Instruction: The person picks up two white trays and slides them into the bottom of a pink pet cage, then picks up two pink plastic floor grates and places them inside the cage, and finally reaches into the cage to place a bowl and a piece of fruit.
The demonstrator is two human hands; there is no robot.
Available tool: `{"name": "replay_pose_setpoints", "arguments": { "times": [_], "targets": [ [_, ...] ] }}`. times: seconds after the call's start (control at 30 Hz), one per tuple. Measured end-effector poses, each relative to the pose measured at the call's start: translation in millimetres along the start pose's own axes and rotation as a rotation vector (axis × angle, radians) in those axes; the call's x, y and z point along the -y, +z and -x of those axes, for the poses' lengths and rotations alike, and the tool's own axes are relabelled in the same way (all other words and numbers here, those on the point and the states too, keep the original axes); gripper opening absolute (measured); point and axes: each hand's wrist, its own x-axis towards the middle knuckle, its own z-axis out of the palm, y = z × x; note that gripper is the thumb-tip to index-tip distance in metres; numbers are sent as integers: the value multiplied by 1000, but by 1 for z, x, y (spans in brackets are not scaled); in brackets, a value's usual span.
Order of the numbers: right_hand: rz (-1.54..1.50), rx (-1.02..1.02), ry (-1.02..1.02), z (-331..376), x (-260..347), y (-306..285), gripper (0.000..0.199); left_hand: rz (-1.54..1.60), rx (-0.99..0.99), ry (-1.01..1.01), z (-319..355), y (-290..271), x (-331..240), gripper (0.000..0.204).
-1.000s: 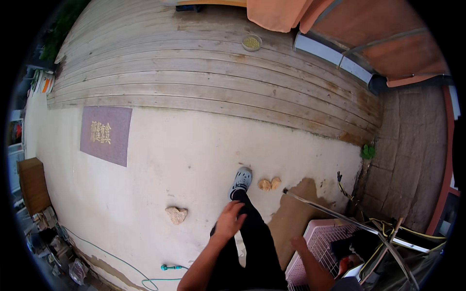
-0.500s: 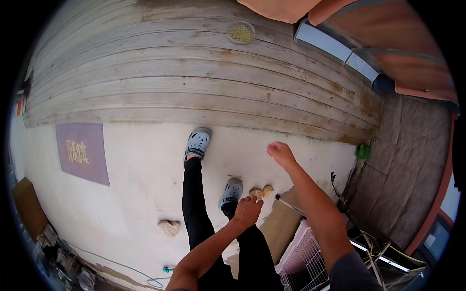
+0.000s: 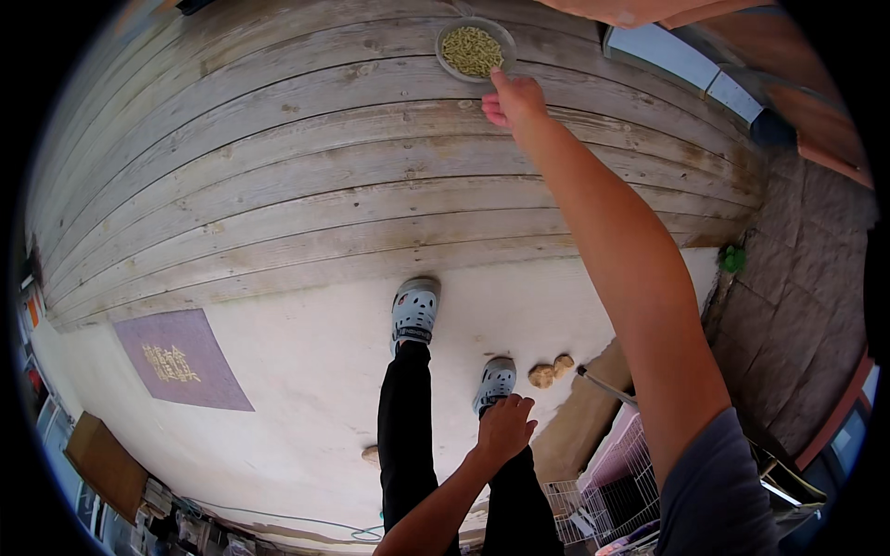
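A shallow round bowl (image 3: 509,42) of yellow-green pellets (image 3: 471,52) rests on the grey wooden boards at the far side. My right hand (image 3: 517,100) is stretched out to its near right edge. The thumb tip overlaps the rim, with the other fingers loosely bent and apart from the thumb; whether it touches the bowl I cannot tell. My left hand (image 3: 506,428) hangs low over my right leg, holding nothing, fingers apart. Below it shows one grey clog (image 3: 497,378); the other clog (image 3: 415,310) stands farther forward on the pale floor.
Wooden decking (image 3: 324,139) spans the far half. A purple mat (image 3: 185,361) lies at left. Tan stones (image 3: 541,375) sit right of my feet, near a pink-and-white wire cage (image 3: 616,500). A brown board (image 3: 104,463) and a thin hose (image 3: 278,514) are at lower left.
My right hand has reached forward from above the pale floor to the bowl's edge. The view has shifted, and my left hand stays low near my leg.
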Motion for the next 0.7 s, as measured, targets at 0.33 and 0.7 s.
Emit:
{"name": "replay_pose_setpoints", "arguments": {
  "times": [0.33,0.7],
  "targets": [
    [-126,-112,-106,-39,-61,33,37,93,154,-79,-11,-2,21,36],
    [-475,-124,218,299,-302,-166,28,-462,596,-81,-4,19,3,38]
  ]
}}
